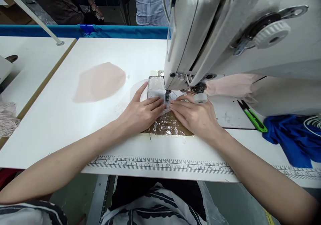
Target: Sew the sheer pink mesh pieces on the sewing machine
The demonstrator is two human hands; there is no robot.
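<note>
Under the needle of a white sewing machine (pixel 185 41), a thin, sheer piece of fabric (pixel 136 90) lies on the plate, its outline faint. My left hand (pixel 140 113) rests on it left of the presser foot (pixel 167 96), fingers spread and thumb stretched out. To the right of the foot, my right hand (pixel 194 113) lies over the fabric's edge with its fingertips close to the needle; part of it is behind a white knob (pixel 200 98). Brown tape (pixel 168 126) covers the table just below both hands.
Pale pink fabric pieces lie on the table at left (pixel 102 82) and behind the machine's needle area (pixel 232 84). Green thread snips (pixel 254 118) and a blue cloth (pixel 288 134) are at right. A printed ruler (pixel 157 164) runs along the front edge. People are beyond the table.
</note>
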